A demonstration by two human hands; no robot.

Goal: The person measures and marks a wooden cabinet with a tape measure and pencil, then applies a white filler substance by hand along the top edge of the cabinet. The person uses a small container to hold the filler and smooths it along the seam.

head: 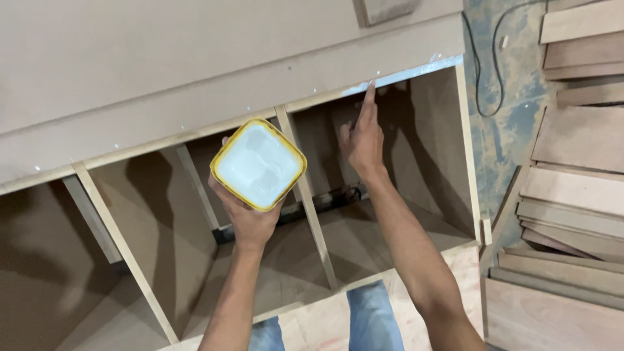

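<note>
Tub of white glue (259, 164) | held level from below, my left hand (250, 218) clasps its base, over the cabinet divider (305, 195) | right hand (363, 140) holds nothing, forefinger stretched to the wet top edge (403, 76) | I judge: spread thinly, keep tub upright.

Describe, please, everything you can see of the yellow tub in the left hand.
The tub is a squarish container with rounded corners and a yellow rim, plastic by its look. It stands open and lidless, nearly full of smooth white paste. The left hand grips it from below, holding it roughly level above the wooden cabinet's divider.
</note>
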